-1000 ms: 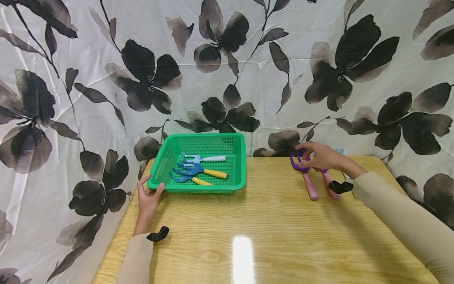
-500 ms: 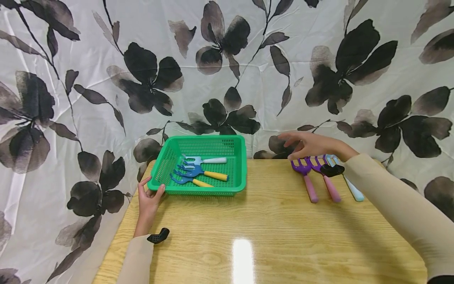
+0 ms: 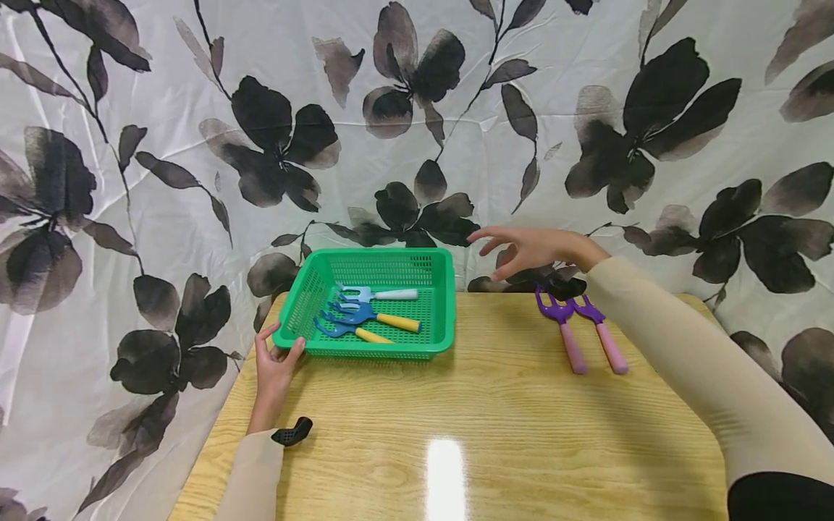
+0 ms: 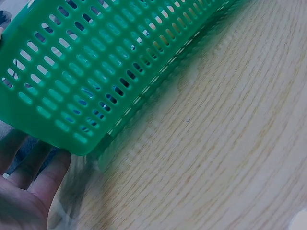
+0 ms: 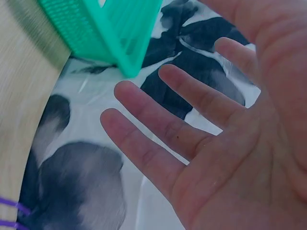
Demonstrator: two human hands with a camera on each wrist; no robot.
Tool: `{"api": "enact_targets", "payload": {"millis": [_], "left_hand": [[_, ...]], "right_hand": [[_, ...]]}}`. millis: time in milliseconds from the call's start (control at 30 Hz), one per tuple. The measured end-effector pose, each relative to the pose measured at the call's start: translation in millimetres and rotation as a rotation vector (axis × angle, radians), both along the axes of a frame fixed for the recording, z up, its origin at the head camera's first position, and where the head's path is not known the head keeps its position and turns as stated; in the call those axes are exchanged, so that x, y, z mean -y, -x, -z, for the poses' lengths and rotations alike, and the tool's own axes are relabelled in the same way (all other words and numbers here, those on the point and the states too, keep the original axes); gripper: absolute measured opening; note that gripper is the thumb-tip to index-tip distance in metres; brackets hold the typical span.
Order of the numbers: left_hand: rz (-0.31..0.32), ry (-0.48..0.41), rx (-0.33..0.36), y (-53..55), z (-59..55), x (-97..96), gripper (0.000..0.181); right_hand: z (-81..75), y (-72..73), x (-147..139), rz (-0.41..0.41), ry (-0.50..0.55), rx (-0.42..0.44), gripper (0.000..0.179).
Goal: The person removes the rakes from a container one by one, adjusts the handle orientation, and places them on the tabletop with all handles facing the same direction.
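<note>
The left hand [image 3: 274, 367] grips the green rectangular plastic basket [image 3: 371, 348], probably to steady it; the right hand [image 3: 533, 250] hovers empty, fingers spread.

The green slotted basket [image 3: 371, 349] stands upright on the table [image 3: 508, 405], its near left corner held by the left hand [image 3: 274, 365]. Inside lie one pale blue fork [image 3: 384, 294] and two blue forks [image 3: 378, 316] with yellow handles, tines to the left. Two purple forks [image 3: 564, 325] with pink handles lie side by side, near the right hand [image 3: 533, 250].
</note>
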State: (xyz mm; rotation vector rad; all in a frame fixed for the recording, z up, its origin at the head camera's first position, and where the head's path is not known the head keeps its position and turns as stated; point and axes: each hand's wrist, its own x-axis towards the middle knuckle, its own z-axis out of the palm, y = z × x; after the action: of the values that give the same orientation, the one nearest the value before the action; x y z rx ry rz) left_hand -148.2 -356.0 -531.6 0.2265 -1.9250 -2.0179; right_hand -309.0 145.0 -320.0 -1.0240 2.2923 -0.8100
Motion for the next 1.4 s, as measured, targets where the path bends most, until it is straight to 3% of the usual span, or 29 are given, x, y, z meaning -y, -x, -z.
{"api": "enact_targets", "payload": {"millis": [167, 333, 533, 767, 1200, 1400], "left_hand": [[0.006, 0.005, -0.001, -0.5, 0.2, -0.6, 0.071], [0.004, 0.015, 0.0, 1.2, 1.4, -1.7, 0.071], [0.005, 0.019, -0.007, 3.6, 2.5, -3.6, 0.073], [0.003, 0.006, -0.02, 2.4, -0.6, -8.1, 0.072], [-0.034, 0.021, -0.023, 2.5, 5.0, -7.2, 0.07], [-0.035, 0.016, -0.034, 3.2, 5.7, -6.0, 0.068]], "right_hand": [[-4.6, 4.9, 32, 0.0, -0.039, -0.001, 0.084], [-4.3, 8.9, 67, -0.052, -0.055, 0.016, 0.084], [7.3, 18.6, 102, -0.111, -0.053, 0.012, 0.086], [21.2, 28.0, 137, -0.114, -0.057, 0.017, 0.084], [67.8, 38.8, 186, -0.083, -0.076, 0.16, 0.083], [88.1, 38.5, 203, -0.049, -0.128, 0.167, 0.079]]}}
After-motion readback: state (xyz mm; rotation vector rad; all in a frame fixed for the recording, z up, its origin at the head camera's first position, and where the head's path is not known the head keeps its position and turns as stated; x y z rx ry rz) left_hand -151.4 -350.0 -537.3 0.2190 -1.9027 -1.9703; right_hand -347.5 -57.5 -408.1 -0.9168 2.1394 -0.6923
